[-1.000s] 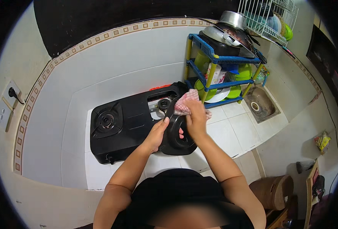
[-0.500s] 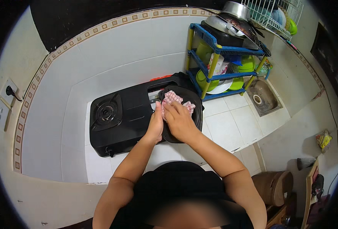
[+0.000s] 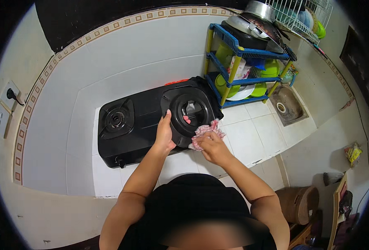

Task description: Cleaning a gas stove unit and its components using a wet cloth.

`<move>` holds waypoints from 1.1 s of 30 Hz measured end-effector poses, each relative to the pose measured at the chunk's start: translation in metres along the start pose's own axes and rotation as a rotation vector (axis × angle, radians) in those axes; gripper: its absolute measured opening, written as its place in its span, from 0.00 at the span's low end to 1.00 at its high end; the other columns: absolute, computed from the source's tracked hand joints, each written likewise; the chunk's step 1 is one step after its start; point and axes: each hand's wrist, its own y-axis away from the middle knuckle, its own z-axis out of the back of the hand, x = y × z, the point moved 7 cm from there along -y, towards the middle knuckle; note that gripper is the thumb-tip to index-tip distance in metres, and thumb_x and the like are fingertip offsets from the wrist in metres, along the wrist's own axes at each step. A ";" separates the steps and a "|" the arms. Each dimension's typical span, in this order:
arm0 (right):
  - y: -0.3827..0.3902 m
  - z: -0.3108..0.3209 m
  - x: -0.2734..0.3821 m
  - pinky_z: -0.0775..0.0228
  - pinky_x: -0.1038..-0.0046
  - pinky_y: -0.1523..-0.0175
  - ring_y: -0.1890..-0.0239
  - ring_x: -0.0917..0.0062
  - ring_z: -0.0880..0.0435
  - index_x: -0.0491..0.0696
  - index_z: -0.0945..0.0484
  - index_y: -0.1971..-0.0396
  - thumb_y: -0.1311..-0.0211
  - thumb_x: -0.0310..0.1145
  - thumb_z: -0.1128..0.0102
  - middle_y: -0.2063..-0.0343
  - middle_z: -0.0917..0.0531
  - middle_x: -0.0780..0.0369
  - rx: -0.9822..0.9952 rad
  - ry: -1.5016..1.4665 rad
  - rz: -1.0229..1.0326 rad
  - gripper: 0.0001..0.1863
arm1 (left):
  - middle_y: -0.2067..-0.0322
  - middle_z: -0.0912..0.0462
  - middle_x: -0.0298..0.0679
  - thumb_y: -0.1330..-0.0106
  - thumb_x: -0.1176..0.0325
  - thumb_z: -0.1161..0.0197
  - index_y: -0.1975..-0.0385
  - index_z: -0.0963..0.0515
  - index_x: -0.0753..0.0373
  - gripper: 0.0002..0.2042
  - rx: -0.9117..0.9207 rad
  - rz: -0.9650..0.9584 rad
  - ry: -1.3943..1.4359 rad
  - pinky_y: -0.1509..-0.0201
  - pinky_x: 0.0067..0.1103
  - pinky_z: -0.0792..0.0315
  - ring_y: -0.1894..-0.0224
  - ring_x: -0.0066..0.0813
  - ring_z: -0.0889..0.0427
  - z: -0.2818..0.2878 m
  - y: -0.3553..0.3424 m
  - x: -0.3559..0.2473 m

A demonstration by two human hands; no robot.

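My left hand (image 3: pixel 165 134) grips a black stove drip pan (image 3: pixel 182 136) by its left side, thumb on top. Pink fingertips show through the pan's round hole, so fingers reach underneath it. In my right hand (image 3: pixel 215 148) is a crumpled red-and-white checked cloth (image 3: pixel 205 132), bunched against the pan's lower right edge. The pan is held over the right side of a black two-burner gas stove (image 3: pixel 147 121) and hides much of that side. On the stove's left, the other burner (image 3: pixel 117 119) stays uncovered.
A blue-and-yellow rack (image 3: pixel 238 52) with pots, plates and green dishes stands behind, right of the stove. Further right, a small sink (image 3: pixel 287 106) is set into the white tiled counter (image 3: pixel 245 139). A plug (image 3: pixel 11 95) sits in the left wall socket.
My right hand and the cloth have moved from the pan's top toward me and right, to its lower edge. The pan has tilted, and its hole now shows.
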 end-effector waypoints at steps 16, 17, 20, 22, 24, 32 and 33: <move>-0.089 0.011 0.021 0.32 0.61 0.53 0.59 0.59 0.24 0.43 0.24 0.67 0.56 0.22 0.38 0.66 0.24 0.56 -0.288 -0.113 0.002 0.12 | 0.54 0.21 0.43 0.27 0.66 0.53 0.46 0.32 0.67 0.15 0.119 -0.113 -0.547 0.49 0.26 0.25 0.55 0.32 0.20 0.009 0.031 0.014; -0.090 0.007 0.038 0.30 0.64 0.50 0.56 0.61 0.23 0.45 0.23 0.64 0.58 0.21 0.34 0.63 0.22 0.57 -0.240 -0.061 0.064 0.16 | 0.52 0.23 0.42 0.28 0.69 0.55 0.45 0.32 0.67 0.15 0.065 -0.070 -0.488 0.44 0.23 0.29 0.50 0.30 0.22 0.018 0.033 0.017; -0.090 0.015 0.019 0.30 0.65 0.49 0.54 0.62 0.23 0.46 0.23 0.64 0.58 0.20 0.35 0.62 0.21 0.58 -0.272 -0.059 -0.045 0.17 | 0.56 0.21 0.43 0.28 0.69 0.54 0.46 0.32 0.67 0.14 0.133 -0.004 -0.375 0.49 0.24 0.25 0.55 0.30 0.19 0.021 0.034 0.017; -0.080 0.021 -0.006 0.29 0.66 0.49 0.53 0.63 0.23 0.48 0.21 0.62 0.56 0.22 0.36 0.60 0.20 0.61 -0.289 0.091 -0.107 0.17 | 0.61 0.19 0.43 0.27 0.67 0.54 0.48 0.31 0.67 0.13 0.205 0.074 -0.352 0.54 0.25 0.22 0.63 0.30 0.17 0.004 0.048 0.011; -0.073 0.026 -0.016 0.28 0.67 0.50 0.54 0.65 0.22 0.49 0.21 0.62 0.55 0.23 0.37 0.60 0.20 0.63 -0.332 0.134 -0.218 0.16 | 0.64 0.19 0.43 0.25 0.63 0.54 0.50 0.30 0.67 0.15 0.158 0.064 -0.293 0.60 0.24 0.20 0.67 0.28 0.17 0.008 0.051 0.009; -0.101 -0.020 0.053 0.35 0.61 0.43 0.50 0.56 0.28 0.41 0.25 0.58 0.55 0.21 0.42 0.54 0.24 0.55 -0.192 0.128 -0.017 0.19 | 0.53 0.21 0.39 0.26 0.62 0.52 0.47 0.29 0.67 0.16 0.136 -0.130 -0.570 0.45 0.22 0.29 0.53 0.24 0.22 0.026 0.053 -0.013; -0.103 -0.018 0.052 0.35 0.61 0.43 0.50 0.56 0.28 0.41 0.25 0.58 0.55 0.21 0.42 0.54 0.24 0.55 -0.193 0.130 -0.020 0.19 | 0.53 0.21 0.38 0.26 0.62 0.52 0.47 0.29 0.67 0.16 0.112 -0.140 -0.522 0.43 0.22 0.32 0.51 0.24 0.24 0.027 0.055 -0.019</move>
